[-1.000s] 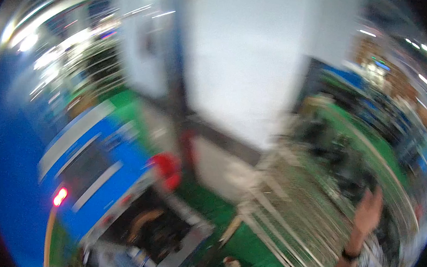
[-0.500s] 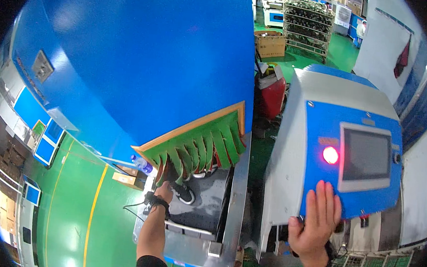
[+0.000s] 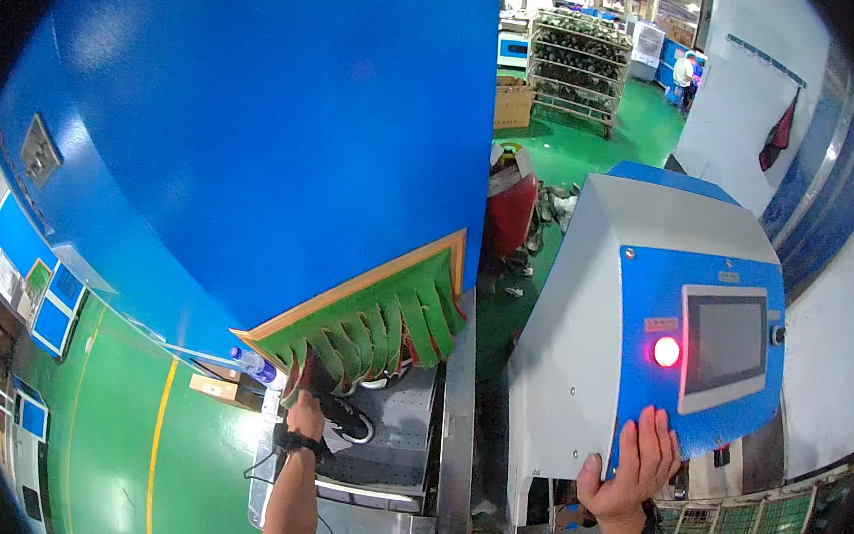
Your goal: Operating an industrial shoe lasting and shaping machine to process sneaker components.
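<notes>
My left hand point(image 3: 306, 416) is at the left end of a green strip curtain point(image 3: 382, 329), which hangs across the mouth of a big blue machine. Its fingers look curled at the lower end of a reddish-brown-backed strip, partly hidden, and what they grip is unclear. Right beside it, a dark shoe point(image 3: 348, 419) with a white sole rests on the grey perforated bed point(image 3: 397, 450). More of another shoe point(image 3: 385, 376) shows under the strips. My right hand point(image 3: 635, 467) lies flat, fingers stretched, on the lower left of a blue control panel point(image 3: 737, 402). A lit red button point(image 3: 667, 352) is above it.
The blue machine housing point(image 3: 287, 136) fills the upper left. A purple-labelled bottle point(image 3: 253, 364) stands left of the curtain. Behind are a red bin point(image 3: 509, 213) and a loaded rack point(image 3: 578, 68). A wire-mesh frame point(image 3: 737, 532) stands at lower right.
The view has shifted, so the curtain sits lower and further left in it. Both hands keep nearly the same places on the machine. A distant person has come into view.
</notes>
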Motion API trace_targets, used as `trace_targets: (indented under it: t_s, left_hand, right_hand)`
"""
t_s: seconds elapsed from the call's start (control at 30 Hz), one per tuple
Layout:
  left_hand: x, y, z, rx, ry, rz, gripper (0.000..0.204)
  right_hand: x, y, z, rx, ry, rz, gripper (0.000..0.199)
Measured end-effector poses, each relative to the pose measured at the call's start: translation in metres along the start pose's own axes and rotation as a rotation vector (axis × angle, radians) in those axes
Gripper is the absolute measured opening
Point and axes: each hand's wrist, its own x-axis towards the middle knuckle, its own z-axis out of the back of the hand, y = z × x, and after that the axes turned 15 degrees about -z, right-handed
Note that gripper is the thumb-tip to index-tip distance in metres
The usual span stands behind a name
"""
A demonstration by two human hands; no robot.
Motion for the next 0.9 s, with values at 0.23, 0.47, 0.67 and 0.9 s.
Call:
trace_targets:
  t_s: [0.23, 0.47, 0.67, 0.9]
  left_hand:
    - [0.003, 0.065, -0.012, -0.161, 0.074, 0.150, 0.089]
    - [-0.027, -0.048, -0.008, -0.101, 0.072, 0.041, 0.032]
    - [-0.188, -0.069, 0.084, -0.538, -0.059, -0.227, 0.035]
    - [-0.347, -0.241, 0.163, -1.064, 0.359, -0.355, 0.037]
  right_hand:
    - [0.000, 0.017, 0.009, 0.121, 0.017, 0.003, 0.056]
    - [0.000, -0.001, 0.011, 0.030, -0.166, -0.027, 0.054]
    - [-0.028, 0.006, 0.027, 0.561, 0.058, -0.045, 0.050]
    - [-0.138, 0.003, 0.056, 1.758, 1.274, -0.428, 0.114]
